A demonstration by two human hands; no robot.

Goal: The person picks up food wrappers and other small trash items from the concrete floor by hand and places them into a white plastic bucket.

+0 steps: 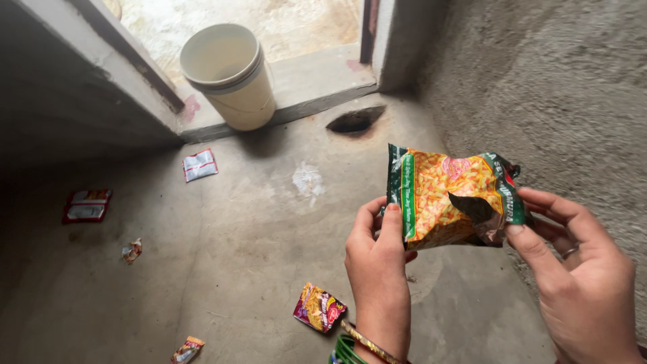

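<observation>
A torn yellow-green snack packet (453, 199) is pinched at its two ends between the left hand (379, 259) and right hand (581, 276), long axis level, above the floor (249, 249).

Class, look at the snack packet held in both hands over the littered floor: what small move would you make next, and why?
Probably carry the packet to the white bucket by the doorstep. The left hand and right hand pinch its two ends, it looks torn open and crumpled, and similar wrappers lie scattered on the floor, so gathering seems likely.
</observation>
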